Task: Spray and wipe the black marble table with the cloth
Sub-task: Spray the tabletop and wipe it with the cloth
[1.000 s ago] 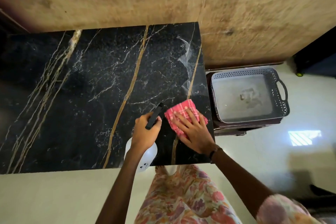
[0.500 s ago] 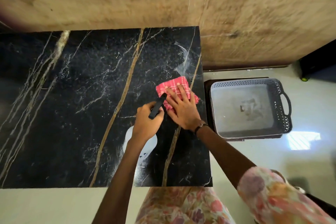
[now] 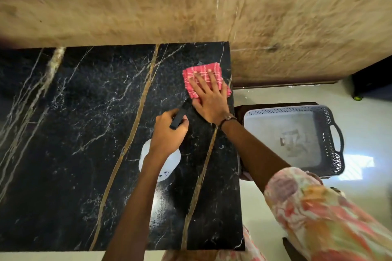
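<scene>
Head view looks down on the black marble table (image 3: 74,144), veined in gold and white, set against a tan wall (image 3: 191,6). At the table's far right corner lies the pink checked cloth (image 3: 191,75), folded flat. The right hand (image 3: 209,99) presses on it with fingers straight and spread. Just nearer than the cloth, the left hand (image 3: 169,133) curls around the black trigger head of a white spray bottle (image 3: 172,160), which is held above the marble. Beside the table's right edge, a grey perforated basket (image 3: 331,133) sits on a dark stool.
</scene>
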Motion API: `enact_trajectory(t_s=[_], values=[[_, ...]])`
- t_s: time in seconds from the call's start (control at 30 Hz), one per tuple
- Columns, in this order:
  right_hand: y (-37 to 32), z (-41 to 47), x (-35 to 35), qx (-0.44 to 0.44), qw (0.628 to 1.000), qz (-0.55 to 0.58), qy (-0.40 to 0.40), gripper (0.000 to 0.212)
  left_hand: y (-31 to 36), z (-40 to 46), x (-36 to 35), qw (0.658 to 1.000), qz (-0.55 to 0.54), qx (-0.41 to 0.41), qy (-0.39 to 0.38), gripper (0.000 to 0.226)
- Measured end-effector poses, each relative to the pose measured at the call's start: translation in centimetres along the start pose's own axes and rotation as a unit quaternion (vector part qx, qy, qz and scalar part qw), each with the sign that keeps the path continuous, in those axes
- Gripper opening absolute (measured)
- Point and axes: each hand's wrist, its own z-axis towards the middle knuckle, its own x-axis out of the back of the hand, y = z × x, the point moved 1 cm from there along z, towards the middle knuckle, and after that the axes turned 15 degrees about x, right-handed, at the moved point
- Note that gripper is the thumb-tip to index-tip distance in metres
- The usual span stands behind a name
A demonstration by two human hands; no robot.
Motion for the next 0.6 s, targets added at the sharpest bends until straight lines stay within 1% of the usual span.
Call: enact_trajectory(t_s=[0.1, 0.13, 0.17, 0.27, 0.37, 0.43, 0.5, 0.53, 0.6], values=[[0.5, -3.1, -0.4, 0.111, 0.993, -0.037, -0.014, 0.059, 1.2, 1.1, 0.0, 1.0, -0.008, 0.004, 0.002, 0.026], [1.5, -4.5, -0.4, 0.133, 0.99, -0.046, -0.014, 0.06, 1.6, 1.5, 0.0, 1.0, -0.011, 0.002, -0.002, 0.025], [2.5, -5.5, -0.3, 0.135, 0.99, -0.046, -0.017, 0.062, 1.9, 1.9, 0.0, 1.0, -0.014, 0.003, -0.009, 0.024], [5.5, -5.3, 0.5, 0.062, 0.998, -0.02, 0.002, 0.062, 2.8, 3.1, 0.2, 0.999, -0.026, 0.012, -0.016, 0.021], [7.5, -0.1, 1.5, -0.019, 1.0, 0.014, 0.008, 0.063, 3.6, 4.1, 0.2, 1.0, -0.025, 0.009, -0.005, 0.019], [7.5, 4.1, 1.9, -0.056, 0.998, 0.011, 0.003, 0.061, 4.0, 4.5, 0.3, 1.0, -0.022, 0.006, 0.003, 0.016], [6.2, 7.2, 1.6, -0.06, 0.998, 0.011, -0.012, 0.061, 4.2, 4.9, 0.4, 1.0, -0.019, 0.005, 0.009, 0.016], [5.4, 8.1, 1.4, -0.044, 0.999, 0.011, -0.016, 0.061, 4.3, 5.1, 0.5, 1.0, -0.016, 0.002, 0.01, 0.017], [3.8, 7.8, 1.0, 0.02, 1.0, 0.0, -0.024, 0.062, 4.5, 5.4, 0.7, 1.0, -0.008, -0.002, 0.01, 0.018]])
